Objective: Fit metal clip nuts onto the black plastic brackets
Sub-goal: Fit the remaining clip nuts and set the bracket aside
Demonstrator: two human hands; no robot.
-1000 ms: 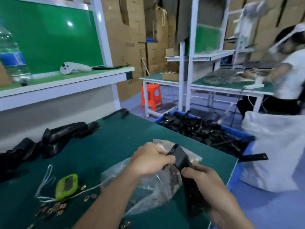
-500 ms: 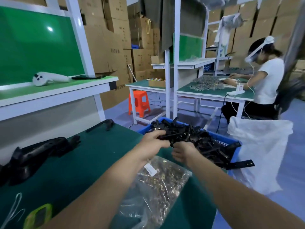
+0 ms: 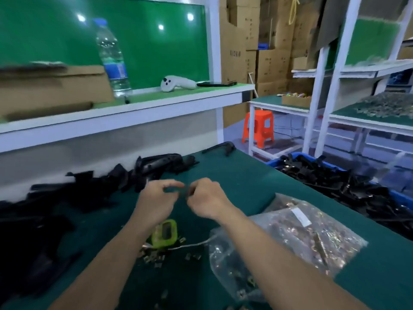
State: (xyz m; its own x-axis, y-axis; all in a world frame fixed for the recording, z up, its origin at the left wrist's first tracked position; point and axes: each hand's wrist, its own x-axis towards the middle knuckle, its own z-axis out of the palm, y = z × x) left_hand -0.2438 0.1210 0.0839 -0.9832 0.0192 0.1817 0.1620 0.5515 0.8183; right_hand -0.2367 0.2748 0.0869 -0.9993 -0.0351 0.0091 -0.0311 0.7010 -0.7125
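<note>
My left hand (image 3: 156, 202) and my right hand (image 3: 207, 200) hover close together over the green table (image 3: 245, 175), both with curled fingers. A small dark blur sits between their fingertips; I cannot tell what it is or which hand has it. Black plastic brackets (image 3: 89, 191) lie heaped along the table's left and back. More brackets (image 3: 335, 186) fill a blue crate (image 3: 402, 199) at the right. A clear bag of metal clip nuts (image 3: 301, 233) lies under my right forearm. Loose clip nuts (image 3: 156, 258) are scattered near my left forearm.
A lime-green device (image 3: 165, 232) with a cord lies beneath my hands. One bracket (image 3: 221, 147) rests at the table's far edge. The shelf behind holds a water bottle (image 3: 111, 57), a white controller (image 3: 176, 83) and a cardboard box (image 3: 51, 86). An orange stool (image 3: 259, 127) stands beyond.
Both hands held a black bracket, carried it right to the blue crate, and have now come back left over the table without it. The view swung left too.
</note>
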